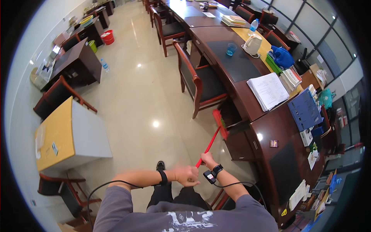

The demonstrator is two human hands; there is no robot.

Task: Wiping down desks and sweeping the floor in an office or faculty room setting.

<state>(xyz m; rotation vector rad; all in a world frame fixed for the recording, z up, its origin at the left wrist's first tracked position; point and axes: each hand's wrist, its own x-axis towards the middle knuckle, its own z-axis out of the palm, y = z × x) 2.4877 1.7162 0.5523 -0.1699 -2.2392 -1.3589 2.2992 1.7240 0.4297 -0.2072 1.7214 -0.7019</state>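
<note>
A broom with a red handle [211, 141] slants away from my body toward the desks. Its red broom head [219, 123], with some green on it, is at the floor beside the open foot space of a dark wooden desk [240, 148]. My right hand [208, 159] is wrapped around the handle. Closer to my body, my left hand [187, 176] is closed at the upper end of the same handle and looks slightly blurred. Both wrists wear black straps with cables.
A wooden chair [200, 84] stands just beyond the broom head. On the desks are a stack of papers [268, 91], an electric kettle [252, 45] and a blue cup [231, 49]. A yellow-topped cabinet [89, 133] stands left. A plastic bottle [105, 65] and a red bucket [107, 37] are on the tiled floor [136, 95].
</note>
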